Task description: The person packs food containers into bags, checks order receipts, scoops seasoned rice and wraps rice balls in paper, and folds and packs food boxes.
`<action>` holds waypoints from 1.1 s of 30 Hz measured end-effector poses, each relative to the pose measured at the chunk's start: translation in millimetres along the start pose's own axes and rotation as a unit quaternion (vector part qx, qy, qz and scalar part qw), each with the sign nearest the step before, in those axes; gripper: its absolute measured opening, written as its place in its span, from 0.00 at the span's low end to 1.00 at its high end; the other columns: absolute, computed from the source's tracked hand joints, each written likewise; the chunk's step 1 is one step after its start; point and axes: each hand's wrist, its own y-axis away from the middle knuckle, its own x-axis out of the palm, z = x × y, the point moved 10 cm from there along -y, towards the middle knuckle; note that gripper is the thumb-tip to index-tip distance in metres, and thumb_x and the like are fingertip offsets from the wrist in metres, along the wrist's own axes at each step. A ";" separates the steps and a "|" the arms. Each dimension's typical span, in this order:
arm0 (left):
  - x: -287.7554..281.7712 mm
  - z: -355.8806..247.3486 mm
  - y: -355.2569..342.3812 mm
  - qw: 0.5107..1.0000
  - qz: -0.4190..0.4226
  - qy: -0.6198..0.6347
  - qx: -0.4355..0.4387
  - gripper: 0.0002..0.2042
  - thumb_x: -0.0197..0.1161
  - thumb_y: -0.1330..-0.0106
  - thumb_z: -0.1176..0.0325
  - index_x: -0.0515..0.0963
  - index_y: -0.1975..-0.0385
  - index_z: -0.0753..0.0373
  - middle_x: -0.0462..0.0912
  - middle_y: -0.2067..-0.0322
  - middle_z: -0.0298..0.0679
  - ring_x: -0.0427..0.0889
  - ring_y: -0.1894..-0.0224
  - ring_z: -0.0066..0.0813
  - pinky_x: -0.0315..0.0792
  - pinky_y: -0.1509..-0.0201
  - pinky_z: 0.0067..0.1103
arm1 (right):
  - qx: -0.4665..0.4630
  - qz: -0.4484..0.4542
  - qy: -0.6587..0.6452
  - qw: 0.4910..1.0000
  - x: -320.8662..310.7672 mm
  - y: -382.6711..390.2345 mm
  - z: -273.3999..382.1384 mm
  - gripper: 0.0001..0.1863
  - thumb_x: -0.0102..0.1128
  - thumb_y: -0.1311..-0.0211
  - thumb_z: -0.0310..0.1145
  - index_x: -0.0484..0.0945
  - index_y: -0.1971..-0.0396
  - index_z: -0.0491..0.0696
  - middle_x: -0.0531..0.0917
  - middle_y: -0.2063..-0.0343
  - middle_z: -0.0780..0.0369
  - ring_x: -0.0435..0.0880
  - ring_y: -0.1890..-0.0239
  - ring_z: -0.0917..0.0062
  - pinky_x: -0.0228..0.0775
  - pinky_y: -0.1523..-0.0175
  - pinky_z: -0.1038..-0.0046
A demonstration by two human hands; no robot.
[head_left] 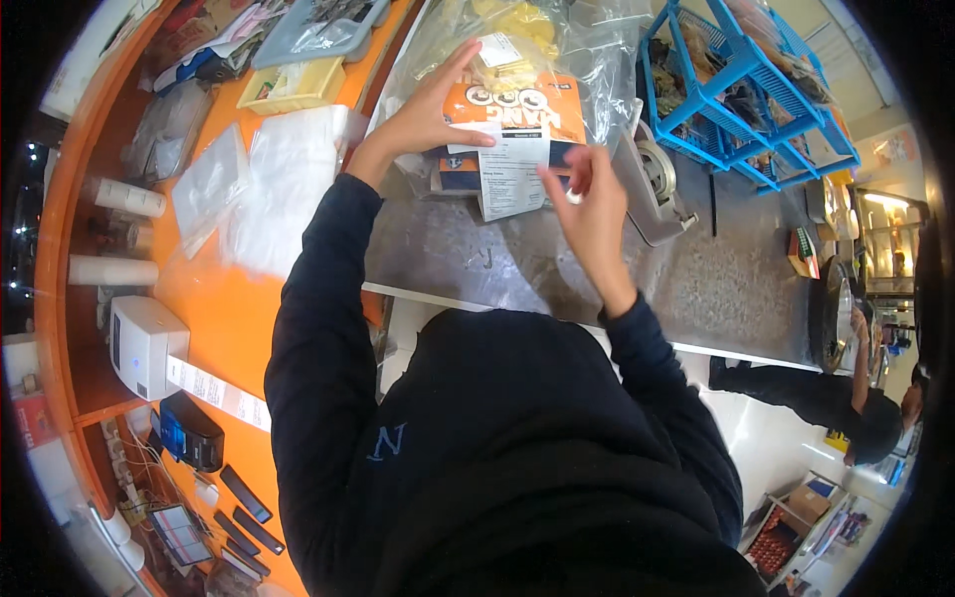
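Observation:
My left hand (428, 117) grips an orange-and-dark printed package (537, 99), thumb across a white receipt slip (510, 174) on its front, fingers reaching up toward a clear bag of yellow items (509, 25) on top. My right hand (587, 204) is beside the slip's right edge, fingers curled round a small white bit that I cannot make out, thumb toward the slip. The package lies on a steel counter (517, 274), inside or against clear plastic. A grey tape dispenser (652, 184) stands just right of it.
Blue baskets (726, 109) hold bagged goods at upper right. On the left orange counter (189, 279) are plastic bags (279, 189), trays (288, 90), a label printer (139, 348) and a card terminal (189, 433). At far right a co-worker (865, 418) reaches toward a round pan (836, 308).

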 end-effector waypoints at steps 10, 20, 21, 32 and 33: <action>2.1 -3.0 -4.7 0.995 0.050 -0.009 -0.082 0.58 0.75 0.61 0.54 0.38 0.34 0.60 0.43 0.34 0.48 0.42 0.32 0.40 0.42 0.32 0.27 | 0.195 0.425 -0.273 0.841 109.7 121.8 -69.4 0.24 0.68 0.53 0.38 0.75 0.59 0.38 0.82 0.66 0.57 0.79 0.64 0.78 0.69 0.56 0.77; 3.2 -15.0 3.6 0.998 0.033 -0.023 -0.054 0.58 0.77 0.63 0.57 0.40 0.35 0.64 0.47 0.36 0.53 0.46 0.33 0.42 0.45 0.33 0.27 | 0.267 0.379 -0.415 0.783 54.4 146.0 -54.3 0.15 0.61 0.46 0.26 0.75 0.57 0.38 0.82 0.63 0.59 0.80 0.62 0.83 0.70 0.54 0.81; 2.2 -14.6 4.0 0.998 0.031 -0.025 -0.053 0.58 0.77 0.63 0.57 0.40 0.35 0.64 0.47 0.36 0.53 0.46 0.33 0.42 0.45 0.33 0.27 | 0.268 0.380 -0.409 0.785 54.9 145.2 -58.0 0.16 0.61 0.46 0.25 0.74 0.57 0.38 0.82 0.63 0.59 0.80 0.62 0.82 0.70 0.54 0.81; 1.9 -15.1 5.9 0.996 0.028 -0.044 -0.076 0.58 0.77 0.63 0.56 0.40 0.35 0.62 0.48 0.36 0.53 0.46 0.33 0.43 0.45 0.33 0.28 | 0.262 0.389 -0.367 0.803 66.2 144.1 -82.5 0.17 0.63 0.47 0.27 0.75 0.57 0.37 0.82 0.64 0.60 0.80 0.63 0.82 0.70 0.56 0.80; 1.7 -13.6 6.2 0.996 0.028 -0.044 -0.076 0.58 0.77 0.63 0.56 0.40 0.35 0.62 0.48 0.36 0.53 0.46 0.33 0.43 0.45 0.33 0.28 | 0.261 0.388 -0.356 0.809 66.5 143.3 -83.3 0.17 0.63 0.47 0.27 0.75 0.57 0.37 0.82 0.64 0.60 0.80 0.63 0.82 0.70 0.56 0.80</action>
